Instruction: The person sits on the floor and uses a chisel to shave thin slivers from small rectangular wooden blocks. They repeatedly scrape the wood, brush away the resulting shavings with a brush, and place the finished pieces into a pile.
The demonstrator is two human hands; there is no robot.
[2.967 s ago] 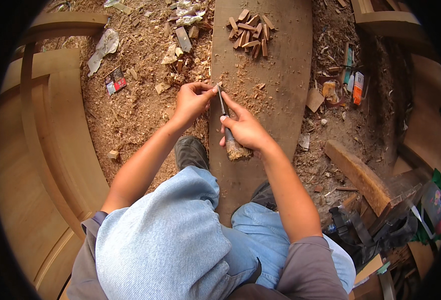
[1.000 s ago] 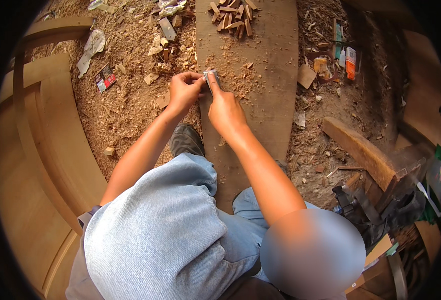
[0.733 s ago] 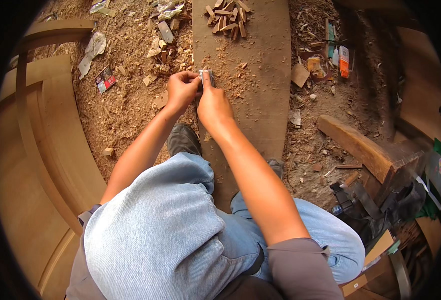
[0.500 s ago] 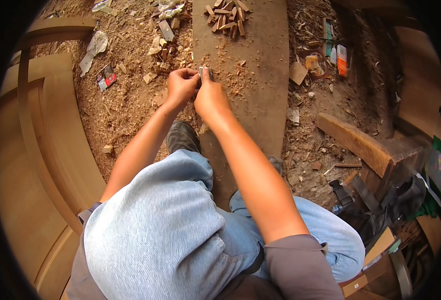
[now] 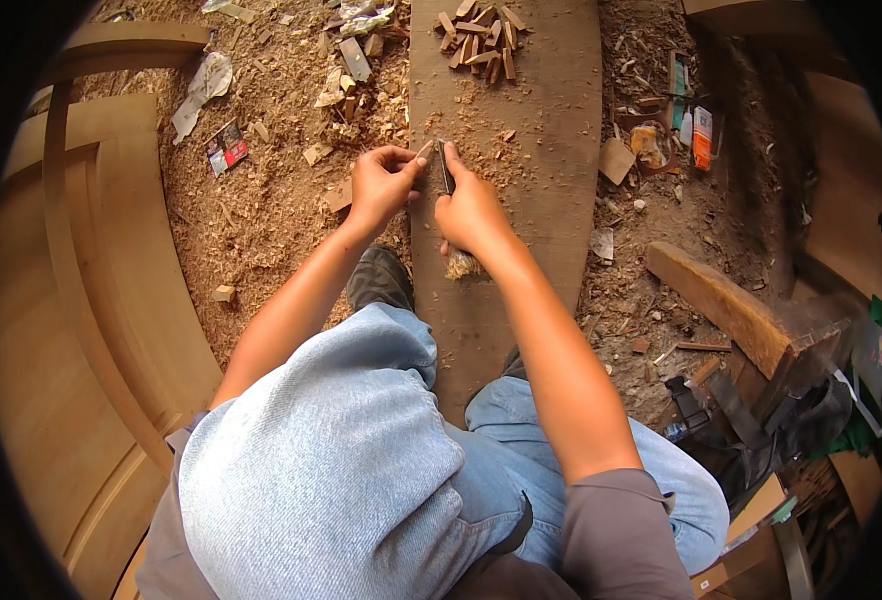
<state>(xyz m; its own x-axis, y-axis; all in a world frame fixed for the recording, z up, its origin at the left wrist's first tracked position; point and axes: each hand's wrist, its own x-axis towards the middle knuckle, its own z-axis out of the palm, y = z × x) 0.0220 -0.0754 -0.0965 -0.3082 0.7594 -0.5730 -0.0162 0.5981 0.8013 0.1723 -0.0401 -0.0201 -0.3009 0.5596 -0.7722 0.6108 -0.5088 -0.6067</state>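
Over the long wooden board [image 5: 551, 200], my two hands are close together but apart. My left hand [image 5: 379, 188] pinches a small wooden peg [image 5: 425, 149], its light tip poking out past the fingers. Wrapped round a chisel [image 5: 445, 170] is my right hand [image 5: 475, 212]; the narrow metal blade points away from me, and a frayed handle end [image 5: 463, 265] sticks out below the fist. The thumb lies along the blade. Farther up the board is a loose pile of small wooden pegs [image 5: 481, 42], with shavings scattered between it and my hands.
Wood chips and scraps cover the ground left of the board. A panelled wooden door [image 5: 111, 300] stands at the left. To the right are a thick timber block [image 5: 721, 300], an orange and white box [image 5: 702, 138] and a black strap with a buckle [image 5: 685, 400]. My shoe [image 5: 381, 278] is beside the board.
My hands have moved apart, the right one shifting right and slightly nearer, so the blade and frayed handle end now show. The whole view has shifted a little.
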